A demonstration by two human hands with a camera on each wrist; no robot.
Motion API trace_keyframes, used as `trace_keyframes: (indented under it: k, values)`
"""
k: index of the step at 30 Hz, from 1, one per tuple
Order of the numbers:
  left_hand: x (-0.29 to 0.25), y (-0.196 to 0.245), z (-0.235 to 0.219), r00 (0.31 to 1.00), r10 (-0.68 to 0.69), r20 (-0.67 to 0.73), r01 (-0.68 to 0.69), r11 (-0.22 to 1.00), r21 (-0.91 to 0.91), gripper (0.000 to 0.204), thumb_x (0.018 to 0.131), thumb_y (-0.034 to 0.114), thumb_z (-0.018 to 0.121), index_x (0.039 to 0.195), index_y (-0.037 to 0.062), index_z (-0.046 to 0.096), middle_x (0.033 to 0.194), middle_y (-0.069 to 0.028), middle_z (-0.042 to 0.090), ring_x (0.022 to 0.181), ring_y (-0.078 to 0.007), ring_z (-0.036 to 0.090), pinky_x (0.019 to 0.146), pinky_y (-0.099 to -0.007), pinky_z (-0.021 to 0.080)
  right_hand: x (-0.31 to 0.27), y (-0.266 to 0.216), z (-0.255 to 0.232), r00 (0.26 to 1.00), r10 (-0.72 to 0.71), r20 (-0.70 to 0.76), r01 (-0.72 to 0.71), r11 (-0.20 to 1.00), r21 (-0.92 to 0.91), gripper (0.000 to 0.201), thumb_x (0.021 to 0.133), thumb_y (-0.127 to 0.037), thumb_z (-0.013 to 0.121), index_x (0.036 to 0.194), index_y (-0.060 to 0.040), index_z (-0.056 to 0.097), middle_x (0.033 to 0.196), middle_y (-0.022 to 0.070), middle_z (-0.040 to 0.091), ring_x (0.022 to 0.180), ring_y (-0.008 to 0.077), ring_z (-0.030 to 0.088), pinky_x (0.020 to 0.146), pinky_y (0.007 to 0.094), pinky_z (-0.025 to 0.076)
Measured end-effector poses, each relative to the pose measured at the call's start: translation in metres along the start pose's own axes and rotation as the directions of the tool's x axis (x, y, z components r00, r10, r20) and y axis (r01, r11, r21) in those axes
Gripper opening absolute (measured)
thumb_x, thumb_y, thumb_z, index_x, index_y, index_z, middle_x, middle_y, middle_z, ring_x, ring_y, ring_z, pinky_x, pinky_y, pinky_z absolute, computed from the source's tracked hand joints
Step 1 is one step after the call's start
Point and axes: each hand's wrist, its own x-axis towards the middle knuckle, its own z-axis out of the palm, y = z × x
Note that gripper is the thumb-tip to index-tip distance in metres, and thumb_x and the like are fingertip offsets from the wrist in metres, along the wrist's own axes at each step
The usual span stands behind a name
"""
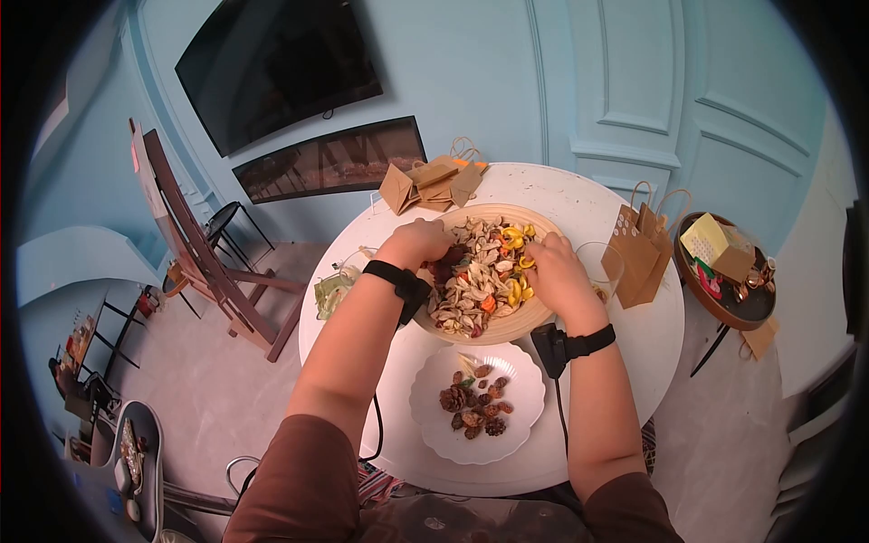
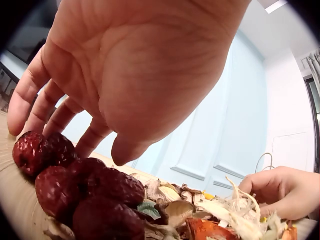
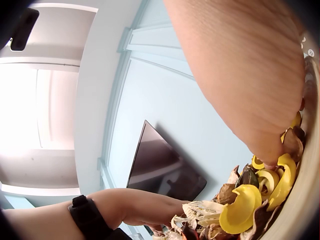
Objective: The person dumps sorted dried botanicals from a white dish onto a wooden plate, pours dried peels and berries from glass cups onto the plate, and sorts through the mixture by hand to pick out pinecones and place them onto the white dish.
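Observation:
A round wooden tray (image 1: 525, 328) holds pale dried petals (image 1: 466, 294), yellow pieces (image 1: 516, 237) at the right and dark red dates (image 1: 444, 270) at the left. My left hand (image 1: 418, 242) is over the dates; in the left wrist view, the left hand (image 2: 135, 65) has its fingers spread and reaching down behind the dates (image 2: 57, 192), touching them. At the tray's right side my right hand (image 1: 557, 271) rests by the yellow pieces; in the right wrist view its fingertips are hidden behind the hand (image 3: 250, 80), near yellow curls (image 3: 240, 207).
A white scalloped plate (image 1: 425, 412) with pine cones stands in front of the tray. Paper bags lie at the back (image 1: 434, 181) and stand at the right (image 1: 638, 253). Glasses flank the tray, one at the right (image 1: 601, 267). A brown side tray (image 1: 751, 308) stands beyond the white table (image 1: 652, 362).

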Motion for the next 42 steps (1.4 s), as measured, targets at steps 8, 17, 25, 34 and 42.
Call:
trace_keyframes:
  k: [8, 17, 25, 34, 42]
  values:
    - [-0.038, 0.01, -0.027, 0.983, 0.005, 0.184, 0.009, 0.997, -0.078, 0.048, 0.093, 0.046, 0.054, 0.116, 0.0055, 0.063, 0.09, -0.0124, 0.074, 0.075, -0.0237, 0.072, 0.074, -0.0383, 0.055, 0.001, 0.0, -0.001, 1.0, 0.025, -0.012, -0.024, 0.999, 0.025, 0.019, 0.079, -0.006, 0.071, 0.094, -0.0016, 0.062, 0.102, 0.0154, 0.057, 0.106, 0.0344, 0.055, 0.09, 0.042, 0.049]
    - [-0.031, -0.002, -0.014, 0.98, 0.141, 0.141, -0.127, 0.987, -0.101, 0.058, 0.082, 0.051, 0.069, 0.117, 0.005, 0.063, 0.1, -0.0157, 0.071, 0.077, -0.0243, 0.071, 0.068, -0.0339, 0.056, 0.003, 0.001, -0.004, 1.0, -0.026, 0.001, 0.026, 0.998, 0.053, 0.019, 0.078, -0.004, 0.07, 0.094, -0.0011, 0.061, 0.099, 0.0157, 0.064, 0.103, 0.0355, 0.057, 0.089, 0.0425, 0.048]
    - [-0.024, -0.005, -0.004, 0.99, 0.138, 0.037, -0.133, 0.984, -0.12, 0.051, 0.082, 0.042, 0.075, 0.112, 0.0029, 0.063, 0.095, -0.0147, 0.07, 0.08, -0.0237, 0.07, 0.069, -0.0334, 0.057, 0.004, 0.0, -0.002, 0.998, -0.036, -0.045, 0.041, 0.994, 0.105, 0.025, 0.078, -0.002, 0.068, 0.102, -0.0012, 0.06, 0.101, 0.0169, 0.065, 0.103, 0.0369, 0.059, 0.089, 0.0443, 0.048]
    - [-0.041, 0.002, -0.013, 0.974, 0.224, 0.025, -0.206, 0.928, -0.31, 0.045, 0.08, 0.023, 0.078, 0.115, 0.0046, 0.057, 0.099, -0.013, 0.069, 0.081, -0.0231, 0.069, 0.064, -0.0332, 0.057, 0.004, 0.0, -0.003, 0.999, -0.035, -0.037, 0.037, 0.997, 0.063, 0.023, 0.08, -0.004, 0.068, 0.102, -0.002, 0.062, 0.101, 0.016, 0.066, 0.101, 0.0354, 0.061, 0.087, 0.044, 0.05]
    - [-0.031, -0.005, -0.004, 0.945, 0.328, -0.006, -0.319, 0.913, -0.256, 0.032, 0.082, 0.018, 0.074, 0.108, 0.006, 0.059, 0.096, -0.0102, 0.069, 0.083, -0.023, 0.067, 0.066, -0.035, 0.055, 0.004, 0.004, 0.001, 0.996, -0.012, -0.094, 0.018, 0.997, 0.071, 0.023, 0.08, -0.003, 0.067, 0.102, -0.0029, 0.061, 0.098, 0.0158, 0.066, 0.098, 0.0355, 0.061, 0.084, 0.0442, 0.05]
